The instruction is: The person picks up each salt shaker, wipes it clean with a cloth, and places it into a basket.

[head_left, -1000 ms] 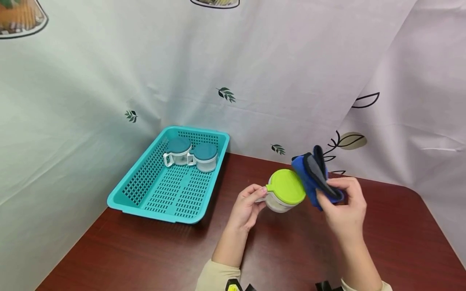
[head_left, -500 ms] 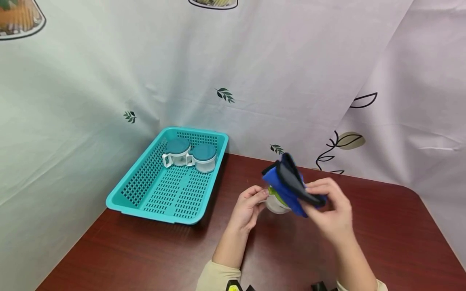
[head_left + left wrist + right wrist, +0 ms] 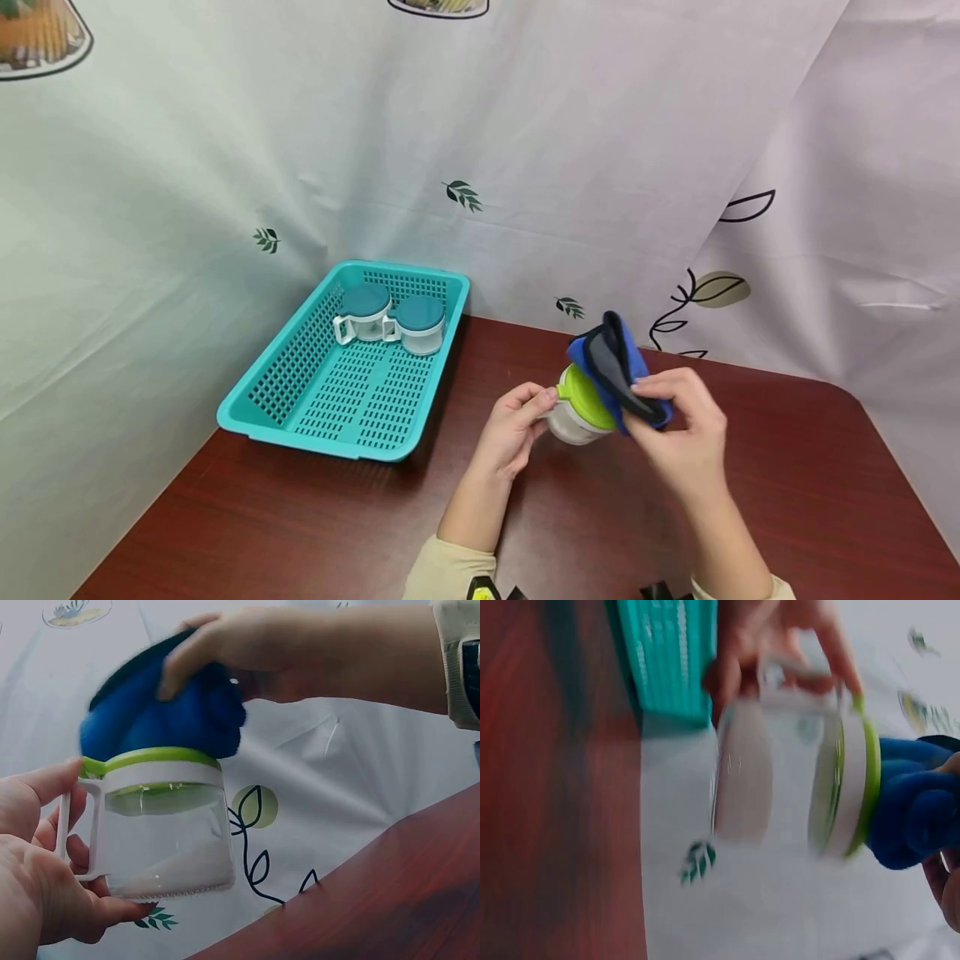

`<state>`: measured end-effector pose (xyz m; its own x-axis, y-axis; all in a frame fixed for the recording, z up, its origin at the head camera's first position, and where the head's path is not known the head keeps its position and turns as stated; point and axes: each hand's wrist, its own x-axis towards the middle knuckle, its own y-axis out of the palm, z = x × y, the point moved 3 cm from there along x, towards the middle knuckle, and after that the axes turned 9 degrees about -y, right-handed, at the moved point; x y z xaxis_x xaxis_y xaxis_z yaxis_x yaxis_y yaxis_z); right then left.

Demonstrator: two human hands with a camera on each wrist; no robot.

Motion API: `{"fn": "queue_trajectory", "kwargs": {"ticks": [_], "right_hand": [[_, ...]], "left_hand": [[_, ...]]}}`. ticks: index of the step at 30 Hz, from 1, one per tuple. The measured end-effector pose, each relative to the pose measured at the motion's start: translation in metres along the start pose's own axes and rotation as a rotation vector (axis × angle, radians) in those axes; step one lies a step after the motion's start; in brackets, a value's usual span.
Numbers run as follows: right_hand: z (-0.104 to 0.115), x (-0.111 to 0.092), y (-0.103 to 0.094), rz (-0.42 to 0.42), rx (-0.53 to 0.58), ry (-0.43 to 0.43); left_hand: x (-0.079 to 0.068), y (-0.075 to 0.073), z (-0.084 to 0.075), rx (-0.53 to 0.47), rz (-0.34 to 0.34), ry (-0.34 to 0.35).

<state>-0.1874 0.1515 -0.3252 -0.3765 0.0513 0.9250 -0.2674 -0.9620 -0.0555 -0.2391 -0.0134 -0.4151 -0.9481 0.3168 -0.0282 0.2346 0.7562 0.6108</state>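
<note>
My left hand [image 3: 513,429] grips the white handle of a clear seasoning jar [image 3: 169,840] and keeps it raised over the table. The jar has a lime-green lid [image 3: 582,398] with a white collar, and some pale contents lie along its bottom in the left wrist view. My right hand [image 3: 686,421] pinches a folded blue cloth [image 3: 161,705] with dark grey and black layers. The cloth lies against the lid's top and covers part of it in the head view. In the right wrist view the cloth [image 3: 911,810] meets the lid's face.
A turquoise basket [image 3: 307,446] stands at the left on the dark red table [image 3: 315,517]. Two jars with teal lids, a left one [image 3: 366,302] and a right one [image 3: 420,313], sit at its far end. A patterned pale curtain [image 3: 570,167] hangs behind.
My right hand has brought the cloth leftward onto the lid, then slid it slightly back to the right, uncovering part of the green. The left hand and jar have barely moved.
</note>
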Motion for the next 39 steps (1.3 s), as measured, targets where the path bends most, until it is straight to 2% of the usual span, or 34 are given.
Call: {"fn": "queue_trajectory", "kwargs": {"ticks": [3, 5, 7, 9, 12, 16, 18, 21, 24, 27, 30, 33, 36, 39], "right_hand": [[-0.003, -0.01, 0.006, 0.027, 0.185, 0.029], [-0.008, -0.014, 0.004, 0.011, 0.315, 0.073], [-0.013, -0.015, -0.001, -0.018, 0.376, 0.112], [-0.018, -0.013, -0.009, -0.055, 0.382, 0.138], [-0.02, -0.008, -0.019, -0.119, 0.33, 0.167], [-0.013, -0.002, -0.02, -0.173, 0.255, 0.154], [-0.009, -0.002, -0.014, -0.144, 0.229, 0.129], [-0.005, -0.007, -0.003, -0.036, 0.213, 0.076], [-0.005, -0.014, 0.003, 0.05, 0.319, 0.083], [-0.009, -0.015, 0.0, 0.063, 0.492, 0.138], [-0.017, -0.011, -0.01, 0.001, 0.596, 0.21], [-0.025, -0.007, -0.021, -0.12, 0.624, 0.256], [-0.03, -0.003, -0.028, -0.236, 0.575, 0.272], [-0.029, -0.003, -0.029, -0.246, 0.48, 0.255]], "left_hand": [[0.0, -0.001, 0.0, 0.002, 0.009, -0.005], [0.001, -0.002, 0.0, -0.001, 0.022, -0.008], [0.001, -0.003, -0.001, -0.003, 0.038, -0.012], [0.0, -0.004, -0.002, 0.004, 0.055, -0.015], [-0.001, -0.006, -0.005, 0.009, 0.07, -0.017], [-0.003, -0.007, -0.006, 0.001, 0.077, -0.017], [-0.003, -0.007, -0.006, -0.001, 0.076, -0.017], [-0.003, -0.007, -0.006, 0.005, 0.074, -0.014], [-0.003, -0.007, -0.007, 0.009, 0.08, -0.002], [-0.004, -0.007, -0.007, 0.005, 0.094, 0.007], [-0.004, -0.006, -0.008, 0.012, 0.116, 0.005], [-0.005, -0.005, -0.008, 0.024, 0.143, -0.005], [-0.005, -0.004, -0.008, 0.038, 0.162, -0.013], [-0.005, -0.004, -0.008, 0.041, 0.169, -0.017]]}}
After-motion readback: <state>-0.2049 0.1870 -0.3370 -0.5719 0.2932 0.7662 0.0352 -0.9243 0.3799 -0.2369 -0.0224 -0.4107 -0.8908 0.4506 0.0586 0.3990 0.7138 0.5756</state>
